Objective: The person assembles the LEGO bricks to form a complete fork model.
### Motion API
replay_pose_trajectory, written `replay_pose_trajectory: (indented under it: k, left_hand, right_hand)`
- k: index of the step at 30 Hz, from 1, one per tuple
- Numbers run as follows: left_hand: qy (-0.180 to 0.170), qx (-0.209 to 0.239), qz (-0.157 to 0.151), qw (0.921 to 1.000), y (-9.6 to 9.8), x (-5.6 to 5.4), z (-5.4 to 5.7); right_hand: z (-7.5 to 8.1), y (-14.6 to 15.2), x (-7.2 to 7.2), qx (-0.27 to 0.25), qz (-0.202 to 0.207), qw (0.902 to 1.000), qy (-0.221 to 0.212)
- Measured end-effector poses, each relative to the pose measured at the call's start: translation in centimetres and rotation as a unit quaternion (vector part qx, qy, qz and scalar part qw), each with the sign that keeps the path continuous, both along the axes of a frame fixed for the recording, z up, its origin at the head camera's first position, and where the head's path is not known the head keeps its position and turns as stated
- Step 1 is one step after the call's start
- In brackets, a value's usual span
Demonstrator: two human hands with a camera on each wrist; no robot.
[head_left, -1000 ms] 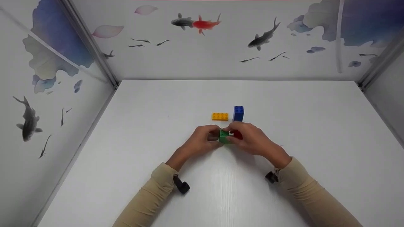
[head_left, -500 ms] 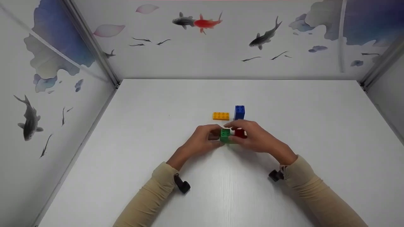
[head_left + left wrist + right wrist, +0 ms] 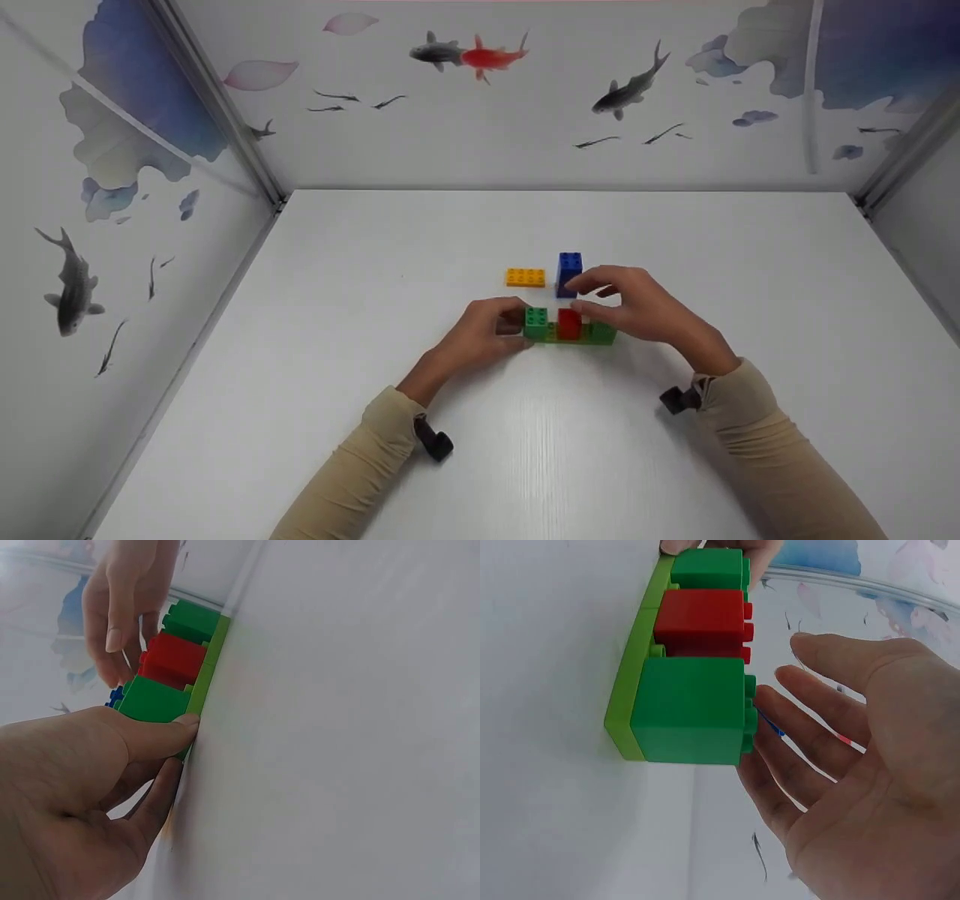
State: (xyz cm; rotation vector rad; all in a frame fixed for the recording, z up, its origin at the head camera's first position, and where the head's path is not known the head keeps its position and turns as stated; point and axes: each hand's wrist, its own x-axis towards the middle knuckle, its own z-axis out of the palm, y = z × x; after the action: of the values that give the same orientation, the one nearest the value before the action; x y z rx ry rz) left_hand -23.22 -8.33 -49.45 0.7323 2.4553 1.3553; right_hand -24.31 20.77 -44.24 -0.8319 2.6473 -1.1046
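A row of toy building bricks stands on the table: a green brick (image 3: 535, 318), a red brick (image 3: 569, 325) and another green brick (image 3: 690, 711), all seated on a lime-green base strip (image 3: 626, 694). My left hand (image 3: 489, 330) grips the row's left end, thumb on the near side at the base. Above the right end, my right hand (image 3: 646, 306) has loosely bent fingers and holds nothing. Its fingertips overlap a tall blue brick (image 3: 568, 264) in the head view; in the right wrist view they are beside the right green brick's studs.
A flat yellow brick (image 3: 525, 277) lies behind the row, left of the blue brick. The white table (image 3: 420, 232) meets a fish-printed back wall (image 3: 525, 150), with a left side wall (image 3: 112, 285) too. Black wrist cameras sit at both cuffs.
My right hand has let go near the red brick and moved right and back, fingers spreading apart, uncovering the red and right green bricks. My left hand has stayed on the left end.
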Motion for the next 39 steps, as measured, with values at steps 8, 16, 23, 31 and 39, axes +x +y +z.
replay_pose_trajectory:
  k: [8, 16, 23, 31, 39]
  left_hand:
    - [0.001, -0.004, 0.000, 1.0000, 0.3, 0.0, 0.0]
    - [0.002, -0.006, 0.003, 1.0000, 0.7, -0.1, 0.0]
    - [-0.002, -0.011, 0.003, 0.9999, 0.6, -0.1, -0.1]
    - [-0.004, -0.011, 0.006, 0.9999, 0.4, -0.3, -0.2]
    - [-0.021, -0.013, -0.006, 0.9997, -0.2, -0.4, 0.1]
  right_hand:
    - [-0.1, 1.7, -0.3, 0.066, 0.005, 0.9963, -0.055]
    - [-0.5, 2.1, 0.3, 0.089, 0.003, 0.9935, -0.070]
    - [-1.8, 3.2, 0.8, 0.095, -0.029, 0.9917, -0.081]
    - [-2.7, 3.5, 1.0, 0.084, -0.037, 0.9943, -0.055]
    - [-2.9, 3.0, 1.0, 0.082, -0.037, 0.9948, -0.049]
